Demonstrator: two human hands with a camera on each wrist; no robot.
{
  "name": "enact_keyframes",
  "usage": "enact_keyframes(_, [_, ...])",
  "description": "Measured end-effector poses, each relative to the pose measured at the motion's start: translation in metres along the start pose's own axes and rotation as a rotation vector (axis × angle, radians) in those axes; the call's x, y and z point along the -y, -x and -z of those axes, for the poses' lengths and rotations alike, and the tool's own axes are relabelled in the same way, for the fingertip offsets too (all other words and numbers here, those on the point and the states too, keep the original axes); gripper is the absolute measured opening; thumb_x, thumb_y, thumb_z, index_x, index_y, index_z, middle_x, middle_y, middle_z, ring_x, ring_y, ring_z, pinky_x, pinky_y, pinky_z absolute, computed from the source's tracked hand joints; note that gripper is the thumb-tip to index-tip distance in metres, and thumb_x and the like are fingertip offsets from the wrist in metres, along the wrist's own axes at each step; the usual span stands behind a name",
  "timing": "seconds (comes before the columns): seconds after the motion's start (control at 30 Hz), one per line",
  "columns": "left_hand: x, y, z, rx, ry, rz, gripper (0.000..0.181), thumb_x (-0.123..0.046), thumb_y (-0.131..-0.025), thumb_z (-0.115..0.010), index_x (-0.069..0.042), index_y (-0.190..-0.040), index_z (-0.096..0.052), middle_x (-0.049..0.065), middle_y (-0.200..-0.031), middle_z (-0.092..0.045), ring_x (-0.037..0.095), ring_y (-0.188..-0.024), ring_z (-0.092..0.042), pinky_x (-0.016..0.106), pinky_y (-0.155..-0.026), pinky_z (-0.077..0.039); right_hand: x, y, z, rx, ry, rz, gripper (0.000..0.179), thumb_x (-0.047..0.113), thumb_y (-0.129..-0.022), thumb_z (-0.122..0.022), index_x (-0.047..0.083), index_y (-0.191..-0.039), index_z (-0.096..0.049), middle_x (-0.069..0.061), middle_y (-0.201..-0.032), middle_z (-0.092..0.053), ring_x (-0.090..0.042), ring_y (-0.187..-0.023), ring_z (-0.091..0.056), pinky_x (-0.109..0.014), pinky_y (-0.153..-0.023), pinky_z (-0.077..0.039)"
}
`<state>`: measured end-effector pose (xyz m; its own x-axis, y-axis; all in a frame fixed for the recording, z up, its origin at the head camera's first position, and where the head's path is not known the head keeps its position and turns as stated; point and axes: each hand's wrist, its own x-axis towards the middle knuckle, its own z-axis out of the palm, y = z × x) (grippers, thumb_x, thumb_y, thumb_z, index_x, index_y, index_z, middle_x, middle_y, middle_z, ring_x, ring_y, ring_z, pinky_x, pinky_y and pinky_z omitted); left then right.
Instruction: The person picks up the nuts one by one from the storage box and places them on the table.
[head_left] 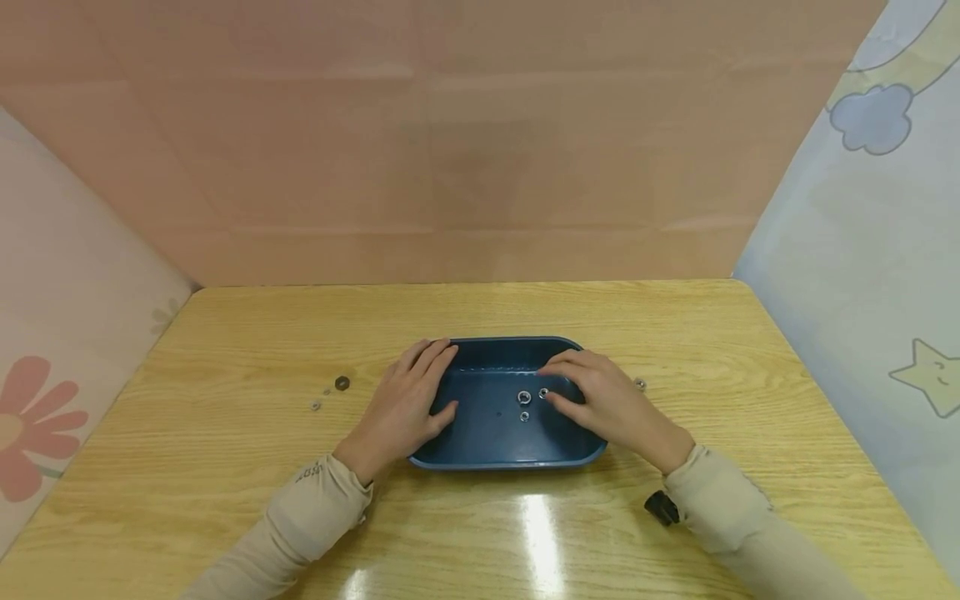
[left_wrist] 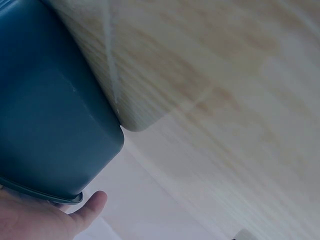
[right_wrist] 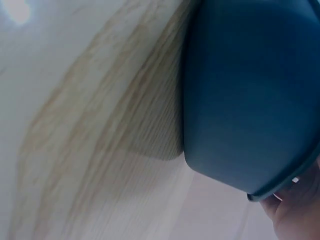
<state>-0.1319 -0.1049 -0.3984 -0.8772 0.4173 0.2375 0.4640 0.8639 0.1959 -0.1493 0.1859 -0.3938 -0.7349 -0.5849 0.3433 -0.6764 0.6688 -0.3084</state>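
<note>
A dark blue rectangular tray (head_left: 480,450) sits on the wooden table. My left hand (head_left: 408,396) lies across its left rim, fingers reaching toward the back corner and thumb over the inside. Across the right rim reaches my right hand (head_left: 611,400), its fingers and thumb apart above the tray floor. Three metal nuts lie inside: a larger one (head_left: 524,398), a small one (head_left: 543,393) right by the right thumb tip, and another small one (head_left: 524,417). In the left wrist view the tray's side wall (left_wrist: 55,120) shows below the hand; the right wrist view shows the opposite wall (right_wrist: 245,110).
Left of the tray lie a dark hex nut (head_left: 342,382) and a small pale nut (head_left: 316,406). Another metal nut (head_left: 640,384) lies beyond the right hand. Beside the right sleeve is a short black cylindrical piece (head_left: 662,507). A papered wall (head_left: 465,167) stands behind the table.
</note>
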Motion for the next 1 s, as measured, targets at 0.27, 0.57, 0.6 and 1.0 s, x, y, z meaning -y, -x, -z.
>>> enact_keyframes(0.27, [0.000,0.000,0.000,-0.004,0.005,0.000,0.073,-0.028,-0.087,-0.075,-0.009,-0.150,-0.042,0.010,-0.155,-0.041,0.035,-0.144,-0.036,0.058,-0.110,-0.040,0.004,-0.006,-0.005,0.064,0.019,-0.031,0.033,0.023,-0.089,-0.075,0.006,-0.117,-0.071,-0.008,-0.116,-0.069,-0.027,-0.108,-0.065,-0.048,-0.094,-0.053])
enact_keyframes(0.57, [0.000,0.000,0.000,0.005,0.009,0.005,0.073,-0.027,-0.087,-0.075,-0.009,-0.150,-0.041,0.010,-0.156,-0.041,0.035,-0.144,-0.035,0.057,-0.111,-0.039,0.005,-0.010,-0.009,0.098,0.083,-0.033,0.033,0.023,-0.086,-0.077,0.008,-0.115,-0.073,-0.008,-0.113,-0.071,-0.029,-0.107,-0.065,-0.050,-0.093,-0.051])
enact_keyframes(0.6, [0.000,0.000,0.000,0.005,0.008,0.005,0.073,-0.027,-0.087,-0.075,-0.009,-0.150,-0.041,0.010,-0.156,-0.041,0.035,-0.144,-0.035,0.057,-0.111,-0.039,0.006,-0.011,-0.009,0.098,0.088,-0.032,0.033,0.023,-0.086,-0.077,0.008,-0.114,-0.073,-0.008,-0.112,-0.071,-0.029,-0.107,-0.065,-0.050,-0.094,-0.051])
enact_keyframes(1.0, [0.000,0.000,0.000,0.007,0.014,0.009,0.073,-0.027,-0.087,-0.075,-0.008,-0.150,-0.041,0.010,-0.156,-0.041,0.035,-0.144,-0.035,0.057,-0.113,-0.037,0.007,-0.010,-0.014,0.109,0.173,-0.047,0.030,0.021,-0.083,-0.080,0.006,-0.108,-0.075,-0.010,-0.109,-0.072,-0.029,-0.104,-0.064,-0.048,-0.092,-0.050])
